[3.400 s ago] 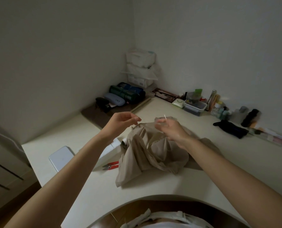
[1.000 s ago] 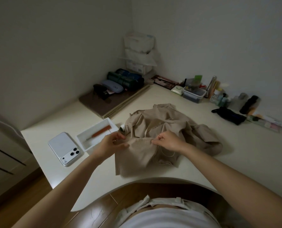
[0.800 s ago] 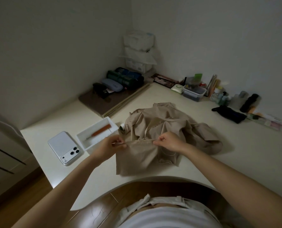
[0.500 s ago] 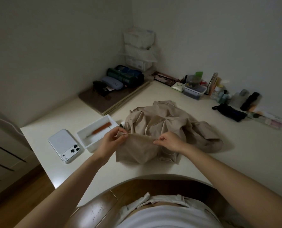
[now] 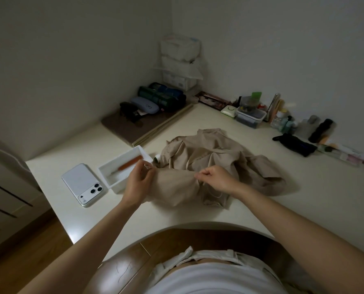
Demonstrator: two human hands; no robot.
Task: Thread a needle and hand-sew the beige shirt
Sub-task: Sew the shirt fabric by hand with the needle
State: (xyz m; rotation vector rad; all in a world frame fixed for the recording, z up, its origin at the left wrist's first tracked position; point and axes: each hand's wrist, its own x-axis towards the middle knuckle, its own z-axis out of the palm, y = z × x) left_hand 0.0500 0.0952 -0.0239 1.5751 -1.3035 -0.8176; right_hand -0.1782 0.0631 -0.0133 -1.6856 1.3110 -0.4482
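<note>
Beige shirt (image 5: 208,153) is pinched by left hand (image 5: 137,183) and right hand (image 5: 216,179) (thread (image 5: 214,193) faint).

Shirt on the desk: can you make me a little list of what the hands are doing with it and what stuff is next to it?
shirt: beige, crumpled on the desk, near edge held up
left hand: pinches the shirt's edge, beside the tray
right hand: pinches the same edge, further right
tray: white, left of the shirt, holds an orange-handled tool
phone: white, face down, left of the tray
needle: too small to tell
</note>
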